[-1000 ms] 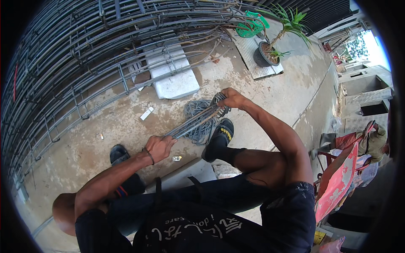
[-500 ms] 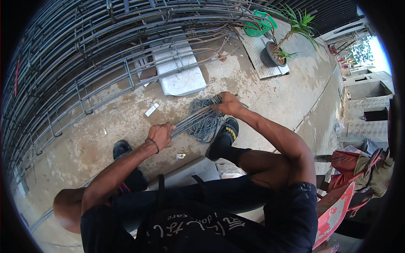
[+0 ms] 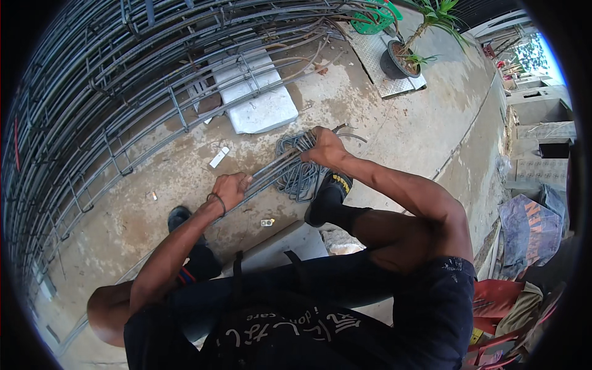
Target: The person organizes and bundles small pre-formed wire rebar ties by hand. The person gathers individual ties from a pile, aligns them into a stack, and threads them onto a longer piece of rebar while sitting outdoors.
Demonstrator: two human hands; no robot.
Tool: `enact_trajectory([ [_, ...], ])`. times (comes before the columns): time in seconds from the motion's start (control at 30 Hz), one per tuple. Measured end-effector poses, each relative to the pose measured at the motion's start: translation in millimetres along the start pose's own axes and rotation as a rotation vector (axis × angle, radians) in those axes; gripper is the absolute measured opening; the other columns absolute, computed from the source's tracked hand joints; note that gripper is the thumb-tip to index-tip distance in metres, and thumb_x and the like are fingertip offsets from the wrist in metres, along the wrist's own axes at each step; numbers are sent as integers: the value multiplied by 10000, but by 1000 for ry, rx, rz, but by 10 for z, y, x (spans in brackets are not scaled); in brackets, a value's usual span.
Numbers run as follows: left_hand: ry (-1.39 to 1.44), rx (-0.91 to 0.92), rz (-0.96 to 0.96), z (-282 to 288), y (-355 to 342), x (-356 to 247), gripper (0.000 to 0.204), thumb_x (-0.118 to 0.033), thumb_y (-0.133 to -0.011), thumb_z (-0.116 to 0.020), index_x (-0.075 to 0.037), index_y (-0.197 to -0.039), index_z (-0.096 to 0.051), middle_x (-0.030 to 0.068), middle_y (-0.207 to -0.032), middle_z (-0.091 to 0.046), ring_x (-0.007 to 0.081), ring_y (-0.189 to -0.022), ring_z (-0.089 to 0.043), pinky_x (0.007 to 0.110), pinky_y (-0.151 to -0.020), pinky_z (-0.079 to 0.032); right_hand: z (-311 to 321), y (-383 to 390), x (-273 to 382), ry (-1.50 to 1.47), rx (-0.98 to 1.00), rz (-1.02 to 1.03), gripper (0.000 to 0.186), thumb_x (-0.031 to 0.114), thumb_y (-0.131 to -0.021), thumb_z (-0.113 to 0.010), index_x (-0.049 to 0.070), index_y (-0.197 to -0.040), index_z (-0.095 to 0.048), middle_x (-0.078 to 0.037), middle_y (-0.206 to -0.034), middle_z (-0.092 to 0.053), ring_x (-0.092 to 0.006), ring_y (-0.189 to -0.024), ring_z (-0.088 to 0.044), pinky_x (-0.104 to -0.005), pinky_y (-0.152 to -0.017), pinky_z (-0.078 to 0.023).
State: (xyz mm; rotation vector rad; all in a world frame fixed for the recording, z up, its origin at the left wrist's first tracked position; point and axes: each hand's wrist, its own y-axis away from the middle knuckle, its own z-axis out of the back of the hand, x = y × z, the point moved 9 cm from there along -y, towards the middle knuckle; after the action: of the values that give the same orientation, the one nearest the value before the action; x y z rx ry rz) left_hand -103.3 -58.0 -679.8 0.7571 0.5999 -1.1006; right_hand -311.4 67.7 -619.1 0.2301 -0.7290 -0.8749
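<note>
Between my two hands stretches a bundle of bent steel rebar stirrups [image 3: 269, 173], slanting from lower left to upper right. My left hand [image 3: 230, 190] is closed around its near left end. At the far right end, my right hand [image 3: 325, 148] is wrapped around the rods, and a few rod tips stick out past it. Below the bundle, on the concrete, lies a pile of rebar stirrups [image 3: 302, 183], partly hidden by the rods and my right hand. The pile is next to my dark shoe [image 3: 338, 184].
Long rebar cages [image 3: 123, 92] fill the upper left, partly over a white block [image 3: 265, 114]. A potted plant [image 3: 398, 61] stands on a metal plate [image 3: 388, 90] beside a green basket [image 3: 373, 18]. A white strip [image 3: 219, 156] and small box [image 3: 267, 222] lie on the floor.
Both hands have shifted slightly left with the bundle, still closed on it. The whole view has also moved a little, and the red chair at lower right shows less.
</note>
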Motion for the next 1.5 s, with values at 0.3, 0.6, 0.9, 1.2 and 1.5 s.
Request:
enact_trajectory([
  [0.3,-107,192,114,-402,115,375,698,-467,-617,-772,-31,-1119,-560,212,-975,-644,361,-965,-614,407,-879,-480,133,-63,27,-346,56,41,373,104,-554,-776,-76,-846,-631,-128,-750,-634,-200,-730,-601,-317,-668,-471],
  [0.6,45,121,295,-383,112,701,292,-131,-616,-595,-29,-882,-659,195,-778,-647,332,-773,-638,398,-714,-493,230,-10,220,-288,96,145,427,135,-584,-769,-67,-928,-618,-156,-826,-649,-255,-774,-616,-345,-714,-478],
  [0.9,89,123,284,566,21,291,323,-119,-623,-682,13,-899,-578,116,-693,-579,202,-553,-575,346,-488,-466,75,281,1182,-58,-148,336,379,187,-626,-740,-15,-922,-616,-207,-825,-639,-356,-787,-627,-389,-726,-486],
  [1.2,128,212,416,1039,161,-82,458,-127,-627,-714,68,-1004,-542,135,-719,-592,206,-492,-578,334,-406,-469,167,277,2089,-607,330,295,289,1,-629,-741,-77,-883,-627,-105,-723,-651,-129,-583,-602,-260,-520,-479],
  [1.5,231,166,382,1400,157,-206,1109,-22,-595,-756,-19,-1449,-48,123,-780,-585,171,-519,-563,296,-426,-468,149,580,2340,-233,28,431,391,108,-628,-755,-69,-949,-616,-146,-787,-665,-191,-678,-638,-313,-635,-511],
])
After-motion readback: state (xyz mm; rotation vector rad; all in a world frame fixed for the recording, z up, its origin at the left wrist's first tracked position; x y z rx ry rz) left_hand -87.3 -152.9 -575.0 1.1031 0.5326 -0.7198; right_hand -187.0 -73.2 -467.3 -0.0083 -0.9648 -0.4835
